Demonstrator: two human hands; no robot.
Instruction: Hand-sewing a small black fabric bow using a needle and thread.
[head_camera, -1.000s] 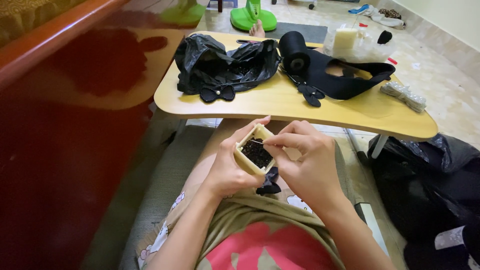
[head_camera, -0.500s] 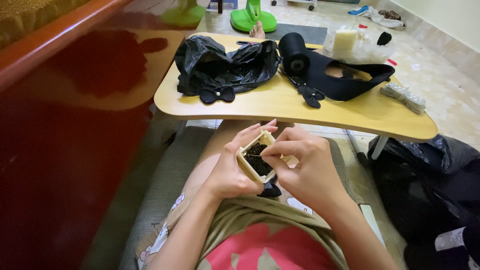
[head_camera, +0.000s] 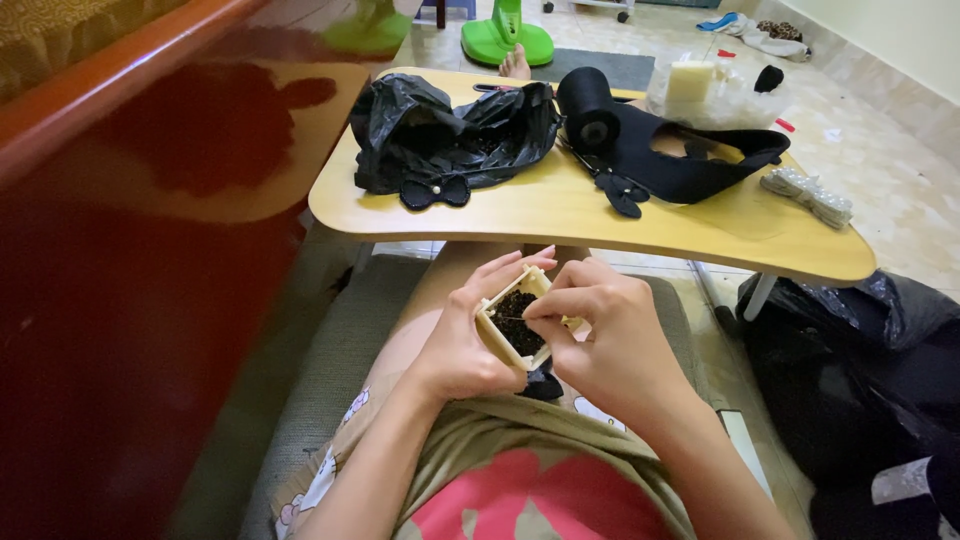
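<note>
The right hand (head_camera: 610, 340) has its thumb and forefinger pressed together in a pinch at the mouth of a small cream box (head_camera: 515, 325); the object pinched is too thin to identify, though a fine line shows at the fingertips. The other right fingers are curled. The left hand (head_camera: 465, 345) cups the box from the left, thumb and fingers wrapped around its walls, forefinger raised along the upper edge. The box is held above the lap, just in front of the near edge of the low wooden table (head_camera: 560, 215), and contains small dark pieces.

Change from one second ago: the box has dropped slightly toward the lap and tilted more toward the camera, and the right fingertips have moved from the box rim into its opening. Judgement: a picking action inside the box is under way.

A small dark piece (head_camera: 545, 385) lies on the lap just below the box. On the table: a crumpled black plastic bag (head_camera: 450, 135), a black bow (head_camera: 435, 192) at its near edge, a roll of black fabric (head_camera: 590, 110) with a cut strip trailing right, and a string of pale beads (head_camera: 808, 195) near the right end. A second black bag (head_camera: 860, 360) rests on the floor at the right.
</note>
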